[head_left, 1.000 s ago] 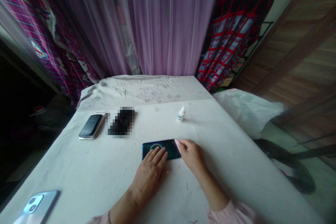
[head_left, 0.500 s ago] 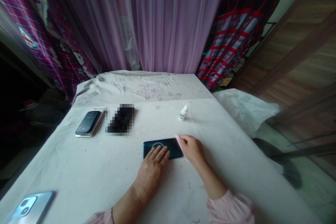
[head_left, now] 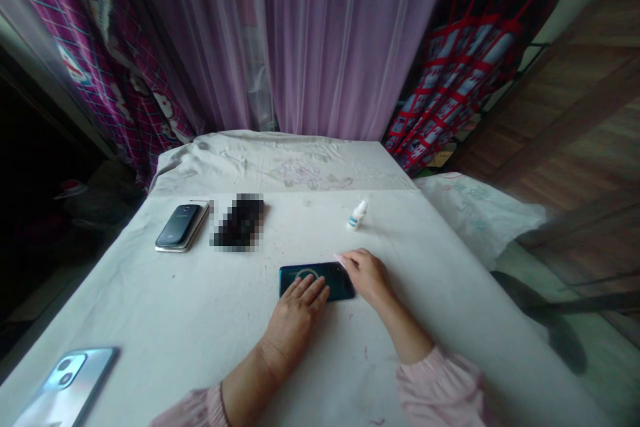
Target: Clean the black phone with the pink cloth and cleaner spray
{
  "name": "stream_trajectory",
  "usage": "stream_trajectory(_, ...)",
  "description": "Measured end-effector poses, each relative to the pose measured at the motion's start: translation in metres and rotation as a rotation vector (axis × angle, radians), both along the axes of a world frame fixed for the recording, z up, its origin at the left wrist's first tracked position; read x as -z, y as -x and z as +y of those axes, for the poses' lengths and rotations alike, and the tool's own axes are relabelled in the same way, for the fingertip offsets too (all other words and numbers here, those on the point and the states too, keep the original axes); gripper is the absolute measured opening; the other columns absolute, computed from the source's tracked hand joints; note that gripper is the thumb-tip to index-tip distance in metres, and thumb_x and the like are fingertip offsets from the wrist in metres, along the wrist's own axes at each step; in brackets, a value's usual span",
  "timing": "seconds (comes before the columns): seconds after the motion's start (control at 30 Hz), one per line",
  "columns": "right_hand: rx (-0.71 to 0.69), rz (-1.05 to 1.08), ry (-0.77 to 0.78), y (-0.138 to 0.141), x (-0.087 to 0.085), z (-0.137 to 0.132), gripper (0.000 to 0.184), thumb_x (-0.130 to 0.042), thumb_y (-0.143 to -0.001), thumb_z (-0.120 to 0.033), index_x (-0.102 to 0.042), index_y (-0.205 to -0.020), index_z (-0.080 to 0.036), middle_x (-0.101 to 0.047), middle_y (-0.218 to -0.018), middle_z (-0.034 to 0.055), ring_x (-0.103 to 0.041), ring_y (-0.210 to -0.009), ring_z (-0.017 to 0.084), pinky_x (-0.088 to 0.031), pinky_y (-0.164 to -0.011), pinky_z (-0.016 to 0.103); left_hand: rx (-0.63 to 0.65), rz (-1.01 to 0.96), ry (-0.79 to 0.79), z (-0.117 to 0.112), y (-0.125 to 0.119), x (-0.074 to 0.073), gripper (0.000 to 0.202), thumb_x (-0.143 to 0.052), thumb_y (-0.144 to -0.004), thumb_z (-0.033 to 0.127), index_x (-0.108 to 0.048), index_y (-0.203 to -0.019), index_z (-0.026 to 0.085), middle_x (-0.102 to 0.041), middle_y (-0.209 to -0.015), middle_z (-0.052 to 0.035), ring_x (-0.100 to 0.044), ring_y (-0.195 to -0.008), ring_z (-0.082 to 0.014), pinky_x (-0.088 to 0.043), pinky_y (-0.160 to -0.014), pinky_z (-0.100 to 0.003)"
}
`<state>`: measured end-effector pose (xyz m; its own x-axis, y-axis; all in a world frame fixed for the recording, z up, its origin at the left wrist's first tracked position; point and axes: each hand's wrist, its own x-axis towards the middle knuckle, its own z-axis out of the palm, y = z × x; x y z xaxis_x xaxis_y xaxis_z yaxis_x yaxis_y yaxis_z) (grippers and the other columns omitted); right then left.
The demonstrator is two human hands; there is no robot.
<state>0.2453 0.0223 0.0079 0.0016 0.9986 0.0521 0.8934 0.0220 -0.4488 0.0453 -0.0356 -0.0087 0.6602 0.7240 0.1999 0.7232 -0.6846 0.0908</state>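
Observation:
A dark teal phone [head_left: 320, 274] lies face down on the white cloth-covered table [head_left: 200, 307], with a ring on its back. My left hand [head_left: 297, 317] rests flat on the phone's near edge, fingers stretched out. My right hand [head_left: 367, 277] is at the phone's right end, fingers pinched on a small pink flat piece [head_left: 341, 259] that touches the phone's corner.
A small white dropper bottle [head_left: 358, 214] stands beyond the teal phone. A black phone [head_left: 181, 227] and a blurred dark item [head_left: 239, 221] lie at the far left. A silver-blue phone [head_left: 67, 383] lies at the near left corner. A white bag [head_left: 480, 210] sits beside the table's right edge.
Both hands stay on the teal phone; the pink piece has shifted slightly along the phone's right end. The camera view has drifted a little.

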Motion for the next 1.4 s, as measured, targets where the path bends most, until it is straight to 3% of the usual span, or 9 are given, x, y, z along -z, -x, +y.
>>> stream_trajectory(0.17, -0.234, -0.002, 0.048, -0.011, -0.008, 0.008, 0.024, -0.052, -0.091, -0.028, -0.076, -0.091, -0.025, -0.068, -0.090, 0.0025, -0.063, -0.080, 0.014, -0.042, -0.070, 0.022, 0.001, -0.028, -0.012, 0.000, 0.000, 0.003, 0.038, -0.046, -0.095, 0.016, -0.054, -0.132, 0.020, -0.056, -0.138, -0.0060, -0.054, -0.125, -0.0238, -0.043, -0.105, -0.041)
stream_trajectory(0.3, -0.396, -0.029, 0.079, 0.005, -0.021, 0.020, 0.021, -0.056, -0.090, -0.027, -0.077, -0.089, -0.026, -0.068, -0.088, 0.0010, -0.062, -0.082, 0.013, -0.042, -0.072, 0.021, 0.002, -0.035, -0.025, -0.001, -0.001, 0.003, 0.036, -0.045, -0.096, 0.018, -0.055, -0.131, 0.018, -0.057, -0.136, -0.0071, -0.054, -0.124, -0.0240, -0.043, -0.105, -0.041)
stream_trajectory(0.47, -0.472, -0.025, 0.098, 0.037, -0.027, 0.024, 0.019, -0.058, -0.090, -0.029, -0.077, -0.091, -0.028, -0.069, -0.089, 0.0003, -0.062, -0.083, 0.012, -0.042, -0.072, 0.021, -0.011, -0.058, -0.032, -0.003, -0.003, 0.002, 0.035, -0.044, -0.097, 0.020, -0.055, -0.130, 0.018, -0.061, -0.132, -0.0080, -0.055, -0.124, -0.0233, -0.043, -0.105, -0.043)
stream_trajectory(0.6, -0.478, 0.012, 0.107, 0.044, -0.026, 0.023, 0.019, -0.059, -0.090, -0.030, -0.077, -0.093, -0.028, -0.070, -0.090, 0.0001, -0.063, -0.083, 0.012, -0.042, -0.072, 0.021, -0.017, -0.064, -0.036, -0.003, -0.003, 0.001, 0.034, -0.045, -0.097, 0.019, -0.057, -0.129, 0.018, -0.062, -0.130, -0.0080, -0.055, -0.123, -0.0232, -0.043, -0.105, -0.043)
stream_trajectory(0.7, -0.470, 0.026, 0.095, 0.032, -0.024, 0.023, 0.019, -0.058, -0.090, -0.031, -0.077, -0.094, -0.030, -0.070, -0.091, -0.0001, -0.063, -0.085, 0.013, -0.043, -0.073, 0.021, -0.011, -0.062, -0.045, -0.002, -0.002, 0.000, 0.034, -0.045, -0.097, 0.021, -0.057, -0.128, 0.017, -0.061, -0.132, -0.0079, -0.056, -0.122, -0.0242, -0.045, -0.104, -0.043)
stream_trajectory(0.9, -0.413, 0.042, 0.111, -0.023, -0.018, 0.025, 0.021, -0.058, -0.089, -0.035, -0.077, -0.090, -0.026, -0.070, -0.087, 0.0016, -0.063, -0.080, 0.014, -0.043, -0.070, 0.023, -0.015, -0.064, -0.043, -0.003, -0.003, -0.002, 0.034, -0.044, -0.098, 0.023, -0.058, -0.128, 0.018, -0.059, -0.134, -0.0065, -0.057, -0.121, -0.0249, -0.046, -0.102, -0.043)
stream_trajectory(1.0, -0.401, 0.044, 0.125, -0.031, -0.018, 0.024, 0.022, -0.057, -0.089, -0.036, -0.077, -0.090, -0.027, -0.069, -0.086, 0.0016, -0.063, -0.079, 0.014, -0.043, -0.068, 0.023, -0.022, -0.069, -0.033, -0.003, -0.004, -0.002, 0.034, -0.045, -0.097, 0.023, -0.057, -0.129, 0.018, -0.059, -0.134, -0.0066, -0.056, -0.122, -0.0251, -0.045, -0.103, -0.043)
stream_trajectory(1.3, -0.491, -0.036, 0.121, 0.038, -0.027, 0.027, 0.020, -0.058, -0.090, -0.031, -0.077, -0.093, -0.029, -0.070, -0.090, 0.0003, -0.063, -0.083, 0.013, -0.042, -0.071, 0.021, -0.017, -0.067, 0.001, -0.004, -0.004, -0.001, 0.037, -0.047, -0.095, 0.019, -0.055, -0.131, 0.017, -0.059, -0.134, -0.0076, -0.054, -0.125, -0.0240, -0.041, -0.106, -0.043)
stream_trajectory(1.4, -0.519, -0.033, 0.141, 0.048, -0.030, 0.027, 0.019, -0.058, -0.090, -0.031, -0.077, -0.094, -0.030, -0.070, -0.089, 0.0000, -0.063, -0.082, 0.012, -0.042, -0.070, 0.020, -0.025, -0.071, 0.004, -0.004, -0.004, 0.000, 0.037, -0.046, -0.095, 0.019, -0.055, -0.131, 0.018, -0.059, -0.134, -0.0078, -0.053, -0.125, -0.0230, -0.040, -0.107, -0.043)
